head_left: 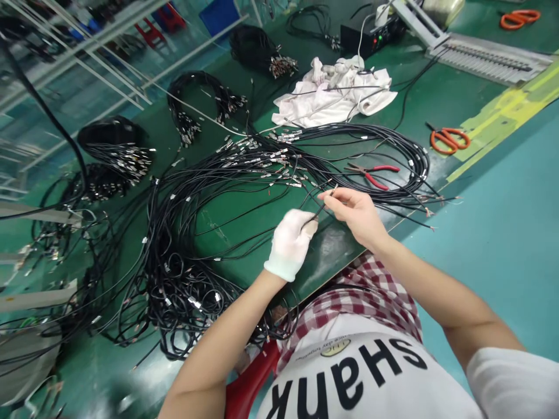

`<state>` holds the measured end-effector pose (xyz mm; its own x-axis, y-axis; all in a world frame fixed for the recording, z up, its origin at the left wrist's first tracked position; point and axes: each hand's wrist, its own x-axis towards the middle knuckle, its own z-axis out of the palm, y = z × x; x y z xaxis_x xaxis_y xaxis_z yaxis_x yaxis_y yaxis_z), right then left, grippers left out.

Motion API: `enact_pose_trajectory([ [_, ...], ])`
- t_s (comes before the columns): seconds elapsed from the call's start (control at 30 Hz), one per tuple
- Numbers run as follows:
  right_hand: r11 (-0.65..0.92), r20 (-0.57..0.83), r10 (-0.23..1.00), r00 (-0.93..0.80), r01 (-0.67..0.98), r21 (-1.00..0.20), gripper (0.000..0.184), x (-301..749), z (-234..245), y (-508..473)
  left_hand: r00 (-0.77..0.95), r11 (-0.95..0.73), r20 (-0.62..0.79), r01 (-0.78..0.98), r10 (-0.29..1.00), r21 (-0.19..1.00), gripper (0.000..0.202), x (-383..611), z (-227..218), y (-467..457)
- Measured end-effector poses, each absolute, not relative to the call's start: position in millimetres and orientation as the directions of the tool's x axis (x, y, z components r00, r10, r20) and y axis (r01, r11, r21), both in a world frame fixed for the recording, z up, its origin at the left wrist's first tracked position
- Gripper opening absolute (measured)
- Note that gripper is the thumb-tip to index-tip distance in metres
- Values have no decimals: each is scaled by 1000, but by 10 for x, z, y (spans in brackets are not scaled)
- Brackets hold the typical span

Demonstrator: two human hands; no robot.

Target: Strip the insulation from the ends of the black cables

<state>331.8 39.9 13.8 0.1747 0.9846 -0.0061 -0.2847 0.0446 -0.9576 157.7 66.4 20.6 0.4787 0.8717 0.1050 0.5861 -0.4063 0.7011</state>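
Observation:
My left hand (292,241), in a white glove, is closed around a thin black cable (322,208) near the table's front edge. Bare, my right hand (353,210) pinches the same cable close to its end, a little to the right of the glove. The cable's tip is too small to make out well. Just beyond my hands lies a large bundle of black cables (262,154) with silvery connector ends. Red-handled pliers (379,176) rest on the coiled cables to the right.
Orange-handled scissors (449,141) lie by the yellow-taped table edge, with another orange pair (519,19) farther back. A white cloth (334,96) is behind the cables. Tangled cables (183,291) hang over the edge at left. A slotted metal fixture (489,58) sits at back right.

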Motion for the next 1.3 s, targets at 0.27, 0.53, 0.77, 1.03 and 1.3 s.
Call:
enact_pose_trajectory([
  [0.27,-26,-53,953,300,-93,-995,61,3696,-190,377,522,-557,203,733,829,392,22,1807,-163,1232],
  [0.53,-86,-99,979,180,-79,-993,40,3752,-93,200,331,-319,119,659,936,681,35,1754,-199,1166],
  [0.77,-4,-54,988,143,-332,-943,46,3381,-49,526,438,-450,197,609,877,653,33,1605,-42,875],
  [1.03,-2,-32,997,74,-373,-928,25,3231,-51,564,605,-550,-70,761,793,343,25,1178,84,796],
  [1.3,-53,-60,998,8,-347,-936,23,3125,-52,585,623,-609,-137,782,770,133,21,1187,144,735],
])
